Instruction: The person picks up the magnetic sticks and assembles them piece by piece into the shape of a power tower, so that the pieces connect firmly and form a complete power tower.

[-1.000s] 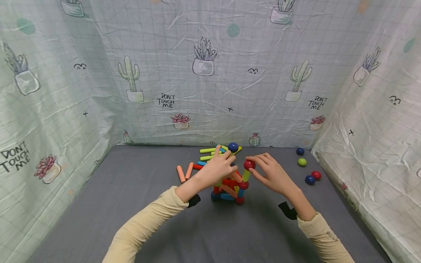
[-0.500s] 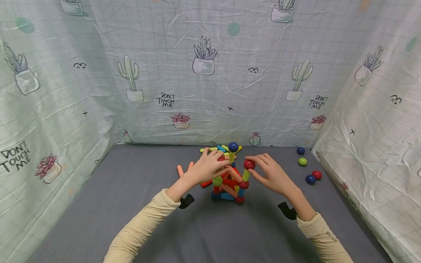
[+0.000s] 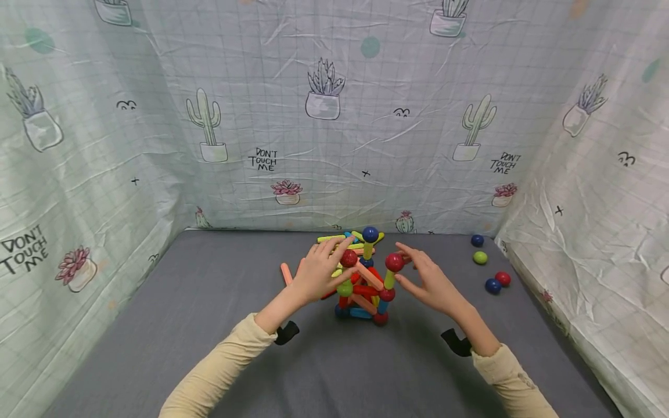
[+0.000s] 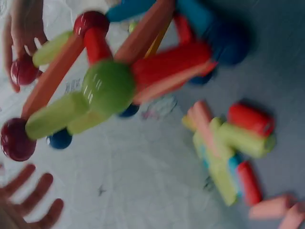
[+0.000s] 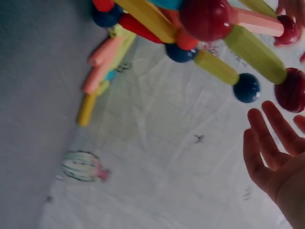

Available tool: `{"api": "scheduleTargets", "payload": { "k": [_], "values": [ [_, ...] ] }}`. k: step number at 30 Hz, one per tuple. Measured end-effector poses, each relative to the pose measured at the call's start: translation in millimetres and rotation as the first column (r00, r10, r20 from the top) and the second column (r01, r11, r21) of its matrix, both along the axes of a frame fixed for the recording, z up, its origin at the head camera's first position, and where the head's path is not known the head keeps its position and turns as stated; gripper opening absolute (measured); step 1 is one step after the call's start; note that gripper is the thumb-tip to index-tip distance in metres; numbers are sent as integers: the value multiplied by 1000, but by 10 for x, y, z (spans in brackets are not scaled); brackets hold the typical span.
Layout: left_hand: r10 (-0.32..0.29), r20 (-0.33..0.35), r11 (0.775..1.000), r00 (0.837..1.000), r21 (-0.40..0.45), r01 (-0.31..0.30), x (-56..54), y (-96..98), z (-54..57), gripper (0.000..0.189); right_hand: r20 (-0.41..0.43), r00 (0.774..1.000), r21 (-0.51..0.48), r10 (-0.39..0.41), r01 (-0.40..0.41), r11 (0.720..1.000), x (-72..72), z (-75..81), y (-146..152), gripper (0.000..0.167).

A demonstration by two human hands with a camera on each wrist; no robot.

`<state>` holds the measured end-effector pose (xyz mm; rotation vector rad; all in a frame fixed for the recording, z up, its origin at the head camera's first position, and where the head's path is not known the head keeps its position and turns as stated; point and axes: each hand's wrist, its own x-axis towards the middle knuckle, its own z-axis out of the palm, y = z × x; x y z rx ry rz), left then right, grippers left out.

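Note:
A magnetic stick-and-ball structure stands on the grey table, with upright green sticks on top. My left hand is spread around the left upper red ball; in the left wrist view its fingers are apart from that ball. A salmon stick slants from there down to a lower red ball. Beside the right upper red ball is my right hand, its fingers loosely extended, with a gap to the ball in the right wrist view. A blue ball tops the rear post.
Loose green, blue, red and salmon sticks lie behind and left of the structure. Several loose balls, including a green ball, sit at the table's right. A patterned curtain encloses the back and sides.
My left hand has moved left and its fingers have spread, revealing the left red ball. The right fingers have moved slightly away from the right red ball. The structure stays put.

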<state>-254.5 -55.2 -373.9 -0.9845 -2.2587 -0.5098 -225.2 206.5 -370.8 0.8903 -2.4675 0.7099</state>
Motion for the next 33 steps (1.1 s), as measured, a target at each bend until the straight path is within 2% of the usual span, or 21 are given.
{"api": "scheduleTargets", "payload": {
  "k": [1, 2, 3, 4, 5, 6, 7, 9, 10, 12, 13, 14, 15, 16, 17, 19, 21, 23, 25, 29, 33],
  "values": [
    [0, 78, 997, 997, 78, -6, 33, -22, -39, 55, 40, 999, -36, 7, -5, 999, 1, -41, 18, 64],
    [-13, 170, 986, 985, 164, -15, 67, -43, -81, 51, 83, 996, -70, 17, -11, 997, 1, -84, 38, 63],
    [-39, 271, 969, 962, 245, -30, 101, -63, -125, 45, 130, 991, -104, 31, -17, 994, -1, -131, 57, 61],
    [-71, 368, 946, 927, 318, -54, 135, -82, -168, 40, 181, 982, -133, 46, -22, 991, -2, -179, 78, 57],
    [-99, 463, 921, 881, 377, -95, 166, -99, -212, 36, 237, 970, -154, 59, -23, 988, 1, -224, 95, 53],
    [-128, 554, 898, 823, 416, -140, 193, -115, -253, 33, 294, 953, -167, 72, -23, 986, 3, -268, 109, 49],
    [-155, 639, 879, 754, 438, -190, 216, -129, -285, 33, 351, 932, -183, 90, -26, 983, 6, -306, 118, 46],
    [-209, 770, 851, 602, 446, -275, 250, -152, -330, 33, 444, 887, -218, 127, -31, 975, 14, -365, 120, 42],
    [-233, 819, 844, 524, 438, -310, 261, -160, -341, 34, 477, 867, -233, 144, -33, 972, 17, -386, 116, 41],
    [-292, 882, 832, 370, 425, -356, 271, -171, -348, 38, 509, 843, -257, 172, -42, 966, 21, -409, 102, 41],
    [-318, 898, 829, 304, 419, -371, 272, -173, -345, 40, 515, 837, -267, 182, -45, 963, 23, -413, 95, 41],
    [-347, 902, 826, 256, 423, -372, 272, -171, -342, 43, 518, 834, -275, 189, -46, 960, 25, -414, 88, 40],
    [-376, 901, 820, 214, 432, -377, 269, -167, -336, 45, 520, 832, -280, 194, -48, 959, 27, -415, 84, 40],
    [-401, 898, 811, 182, 440, -386, 264, -161, -329, 46, 520, 831, -285, 199, -50, 957, 30, -413, 82, 39],
    [-420, 893, 803, 161, 448, -393, 257, -152, -322, 47, 520, 830, -288, 205, -55, 956, 36, -409, 81, 39],
    [-448, 884, 786, 138, 462, -410, 234, -125, -307, 48, 526, 823, -299, 215, -58, 952, 47, -403, 83, 38],
    [-465, 876, 769, 126, 471, -432, 193, -94, -296, 47, 528, 820, -302, 221, -62, 951, 63, -400, 93, 36],
    [-476, 871, 763, 121, 478, -436, 137, -59, -293, 46, 526, 822, -298, 219, -63, 953, 92, -392, 105, 33],
    [-494, 863, 756, 110, 488, -435, 67, -22, -301, 46, 528, 824, -287, 206, -55, 956, 127, -382, 113, 28],
    [-543, 837, 734, 70, 514, -445, -88, 69, -318, 46, 526, 827, -270, 198, -58, 961, 209, -341, 81, 27],
    [-596, 803, 700, 26, 535, -473, -254, 171, -323, 47, 556, 802, -282, 219, -67, 957, 270, -297, -17, 37]
  ]
}}
